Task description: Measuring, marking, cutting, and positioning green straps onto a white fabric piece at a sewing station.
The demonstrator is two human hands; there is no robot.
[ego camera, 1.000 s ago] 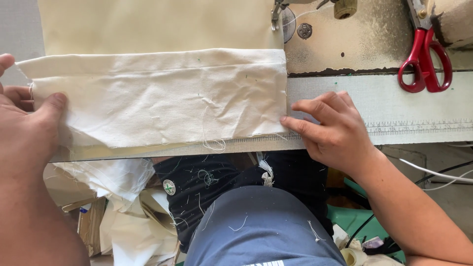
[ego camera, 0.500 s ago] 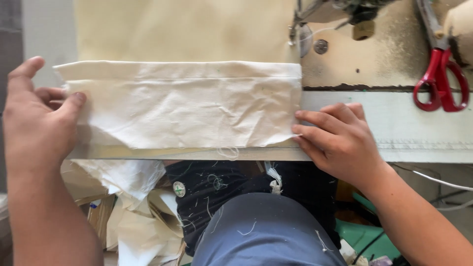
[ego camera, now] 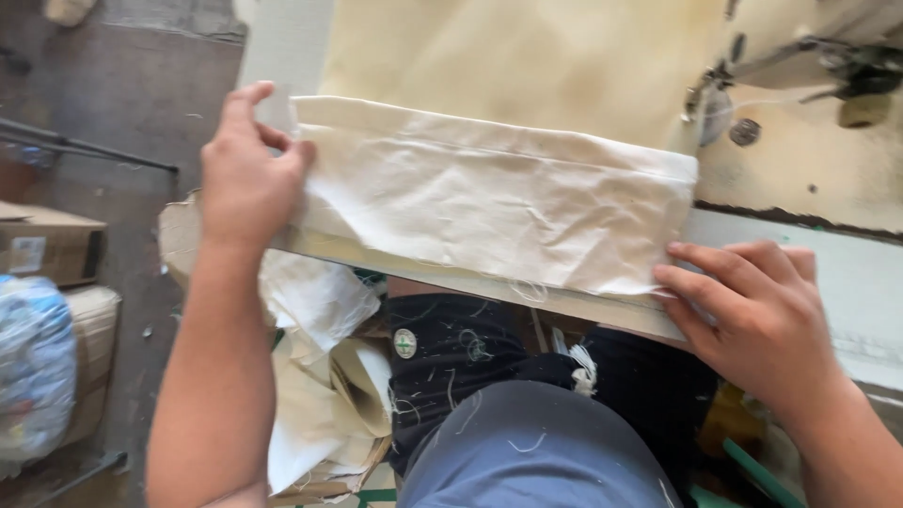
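The folded cream cloth (ego camera: pixel 499 198) is pinched at one end by the left hand (ego camera: pixel 246 174) and pressed flat by the right hand (ego camera: pixel 757 315); the fold may be skewed on the bench (ego camera: pixel 847 273) if tension is unequal.

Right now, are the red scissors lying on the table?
No, no scissors show; the table holds only the folded white cloth, held by the left hand and right hand, beside the sewing machine.

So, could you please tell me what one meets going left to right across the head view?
Cardboard box → left hand → cream cloth piece → right hand, with the sewing machine's needle area above it.
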